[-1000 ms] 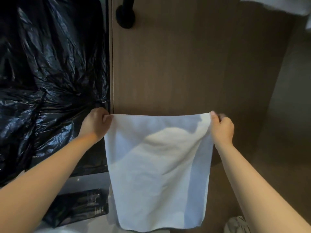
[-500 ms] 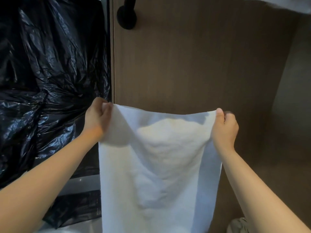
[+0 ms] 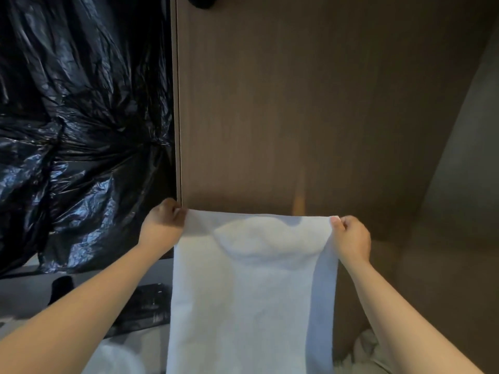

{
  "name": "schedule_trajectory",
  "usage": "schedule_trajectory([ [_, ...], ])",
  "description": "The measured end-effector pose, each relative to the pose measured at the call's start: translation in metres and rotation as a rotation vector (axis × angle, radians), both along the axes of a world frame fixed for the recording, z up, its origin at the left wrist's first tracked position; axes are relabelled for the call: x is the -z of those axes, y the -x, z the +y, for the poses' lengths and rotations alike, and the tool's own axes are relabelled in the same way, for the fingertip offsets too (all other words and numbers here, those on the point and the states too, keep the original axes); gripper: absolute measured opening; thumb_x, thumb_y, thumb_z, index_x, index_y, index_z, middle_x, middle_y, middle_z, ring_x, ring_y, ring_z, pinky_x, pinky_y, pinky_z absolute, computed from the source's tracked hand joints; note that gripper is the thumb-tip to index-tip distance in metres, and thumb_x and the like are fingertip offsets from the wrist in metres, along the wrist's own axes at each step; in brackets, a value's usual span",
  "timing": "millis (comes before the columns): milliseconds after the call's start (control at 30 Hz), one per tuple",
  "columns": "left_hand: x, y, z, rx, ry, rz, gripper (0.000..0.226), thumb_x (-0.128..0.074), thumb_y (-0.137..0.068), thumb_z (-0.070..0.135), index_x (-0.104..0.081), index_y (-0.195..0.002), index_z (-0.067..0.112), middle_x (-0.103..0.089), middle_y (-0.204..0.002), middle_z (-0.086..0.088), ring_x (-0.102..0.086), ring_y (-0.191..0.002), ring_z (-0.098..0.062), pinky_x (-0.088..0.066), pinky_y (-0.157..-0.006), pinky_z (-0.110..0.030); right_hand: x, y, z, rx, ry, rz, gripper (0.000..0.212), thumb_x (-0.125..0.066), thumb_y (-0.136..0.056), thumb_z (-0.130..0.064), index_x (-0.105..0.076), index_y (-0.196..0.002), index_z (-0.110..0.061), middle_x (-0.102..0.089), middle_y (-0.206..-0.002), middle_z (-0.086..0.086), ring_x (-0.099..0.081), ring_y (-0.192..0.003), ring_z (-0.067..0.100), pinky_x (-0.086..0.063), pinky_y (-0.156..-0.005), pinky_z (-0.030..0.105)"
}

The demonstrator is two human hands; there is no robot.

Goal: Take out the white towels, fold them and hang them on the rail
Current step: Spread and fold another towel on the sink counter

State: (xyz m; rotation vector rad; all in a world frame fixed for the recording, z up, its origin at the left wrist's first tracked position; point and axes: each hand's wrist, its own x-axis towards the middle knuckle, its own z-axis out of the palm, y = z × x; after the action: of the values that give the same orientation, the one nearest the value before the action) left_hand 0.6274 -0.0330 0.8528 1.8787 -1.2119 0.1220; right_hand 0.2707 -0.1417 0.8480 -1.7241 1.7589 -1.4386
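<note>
White towel [image 3: 251, 292] hangs spread in front of you, just near the brown wooden panel [image 3: 297, 103]. Your left hand [image 3: 162, 225] pinches its top left corner and your right hand [image 3: 351, 236] pinches the top right. Over the last second you have pulled the top edge straighter and tauter, so I judge the cloth squared up and ready for a fold, with hanging yet to come. Its lower edge showed a second ago and now runs off the bottom of the view. The black fitting [image 3: 201, 1] at the far top is almost cut off; it may be a rail bracket, but no rail itself shows.
</note>
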Motion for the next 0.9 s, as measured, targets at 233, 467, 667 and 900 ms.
schedule_trajectory([
  [233,-0.001,0.015,0.012,0.048,0.119,0.135,0.012,-0.052,-0.095,0.020,-0.055,-0.087,0.011,-0.060,-0.071,-0.005,-0.058,-0.065,-0.019,-0.044,-0.054,-0.026,0.008,-0.007,0.014,-0.051,0.095,-0.024,0.024,-0.050,-0.100,-0.029,-0.058,-0.083,-0.013,-0.056,-0.072,-0.007,-0.053,-0.066,0.009,-0.034,-0.052,0.022],
  [467,-0.001,0.059,0.048,0.124,0.199,0.279,0.011,-0.054,-0.095,0.022,-0.058,-0.089,0.015,-0.064,-0.071,-0.006,-0.063,-0.065,-0.020,-0.050,-0.058,-0.031,0.011,-0.031,0.067,-0.146,0.306,-0.281,0.027,-0.055,-0.097,-0.031,-0.058,-0.074,-0.018,-0.055,-0.065,-0.003,-0.047,-0.058,0.007,-0.036,-0.049,0.014],
  [667,0.007,0.104,0.076,0.221,0.227,0.494,0.019,-0.059,-0.094,0.026,-0.060,-0.083,0.011,-0.067,-0.069,-0.006,-0.063,-0.053,-0.012,-0.054,-0.055,-0.030,0.016,-0.057,0.117,-0.230,0.357,-0.363,0.020,-0.059,-0.096,-0.024,-0.062,-0.077,-0.019,-0.058,-0.069,-0.008,-0.053,-0.064,0.008,-0.039,-0.053,0.012],
  [900,0.041,0.135,0.097,0.261,0.235,0.734,0.014,-0.065,-0.091,0.014,-0.062,-0.085,0.002,-0.065,-0.075,-0.021,-0.063,-0.052,-0.014,-0.053,-0.050,-0.020,0.046,-0.076,0.159,-0.361,0.223,-0.425,0.011,-0.070,-0.089,-0.018,-0.071,-0.079,-0.021,-0.067,-0.074,-0.010,-0.061,-0.071,0.006,-0.043,-0.061,0.006],
])
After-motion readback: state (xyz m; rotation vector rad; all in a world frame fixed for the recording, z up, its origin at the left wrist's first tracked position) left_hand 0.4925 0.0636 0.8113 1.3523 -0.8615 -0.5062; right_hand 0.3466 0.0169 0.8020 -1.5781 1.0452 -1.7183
